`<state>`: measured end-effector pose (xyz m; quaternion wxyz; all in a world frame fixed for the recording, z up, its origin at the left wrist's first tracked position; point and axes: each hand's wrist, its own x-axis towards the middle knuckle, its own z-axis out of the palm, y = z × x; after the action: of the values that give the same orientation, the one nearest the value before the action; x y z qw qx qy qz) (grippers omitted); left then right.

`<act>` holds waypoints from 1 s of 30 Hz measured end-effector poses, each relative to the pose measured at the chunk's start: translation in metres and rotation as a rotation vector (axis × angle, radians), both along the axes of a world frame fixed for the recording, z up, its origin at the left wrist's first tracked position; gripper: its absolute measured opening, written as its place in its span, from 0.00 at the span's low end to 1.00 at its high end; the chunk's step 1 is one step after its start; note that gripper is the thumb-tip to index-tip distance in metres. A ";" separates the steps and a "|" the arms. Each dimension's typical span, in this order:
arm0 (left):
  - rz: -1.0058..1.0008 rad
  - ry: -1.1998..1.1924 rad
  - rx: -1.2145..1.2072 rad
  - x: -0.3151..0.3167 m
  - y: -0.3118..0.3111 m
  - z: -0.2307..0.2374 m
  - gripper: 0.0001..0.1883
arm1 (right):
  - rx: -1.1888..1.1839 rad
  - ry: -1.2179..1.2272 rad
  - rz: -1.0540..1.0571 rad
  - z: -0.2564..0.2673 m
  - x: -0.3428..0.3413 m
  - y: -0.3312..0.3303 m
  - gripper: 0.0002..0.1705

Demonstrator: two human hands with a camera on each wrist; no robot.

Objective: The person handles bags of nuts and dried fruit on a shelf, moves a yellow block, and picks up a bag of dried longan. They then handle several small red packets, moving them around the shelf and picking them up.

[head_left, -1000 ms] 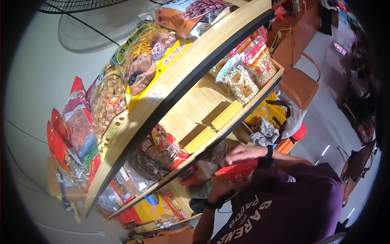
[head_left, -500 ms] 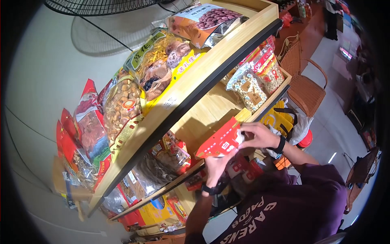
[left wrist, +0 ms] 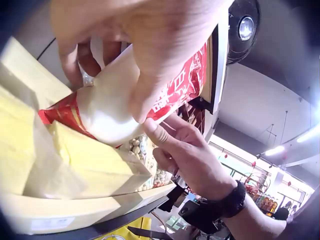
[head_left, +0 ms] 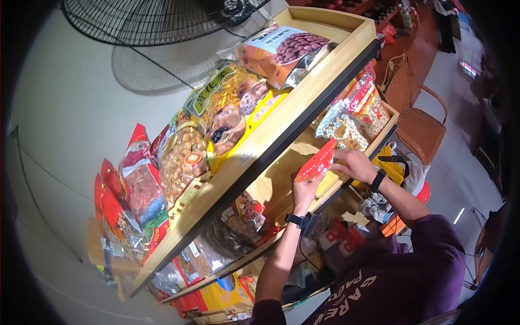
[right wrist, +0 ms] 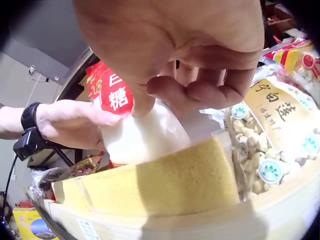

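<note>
A red and white bag of white sugar [head_left: 317, 162] is between my two hands over the shelf's lower tier. My left hand [head_left: 306, 195] grips its near left end. At the other end my right hand [head_left: 355, 165] pinches the bag, with thumb and fingers bent, as the right wrist view shows. The bag's white belly [left wrist: 110, 105] hangs right at a yellow block [right wrist: 190, 180] behind the shelf's front lip. Clear bags of lotus seeds [right wrist: 255, 135] stand just to the right of the bag.
Above is an upper shelf [head_left: 260, 173] with a black edge, loaded with bags of dried mushrooms [head_left: 184, 160] and beans [head_left: 300, 49]. A fan [head_left: 162, 21] hangs by the wall. A rattan chair [head_left: 420, 130] stands to the right, near a yellow bag [head_left: 387, 168].
Both hands have raised the sugar bag from in front of my body, up and forward over the shelf, then further right toward the lotus seeds. The head view has shifted somewhat.
</note>
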<state>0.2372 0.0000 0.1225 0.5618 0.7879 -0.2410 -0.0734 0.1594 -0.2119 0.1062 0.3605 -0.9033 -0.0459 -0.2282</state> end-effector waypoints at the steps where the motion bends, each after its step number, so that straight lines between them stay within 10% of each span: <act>1: -0.018 -0.010 -0.006 0.006 -0.003 -0.004 0.20 | 0.008 0.010 -0.010 -0.003 0.000 -0.003 0.29; 23: -0.090 0.205 0.027 0.020 -0.018 -0.040 0.20 | 0.202 0.057 -0.127 -0.044 -0.011 0.006 0.33; 30: -0.110 0.047 -0.124 0.020 -0.012 -0.052 0.50 | 0.171 -0.005 -0.125 -0.053 -0.009 0.006 0.33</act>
<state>0.2575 -0.0124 0.0701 0.6103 0.7352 -0.2748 -0.1078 0.1509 -0.2056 0.0529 0.4211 -0.8698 0.0295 -0.2554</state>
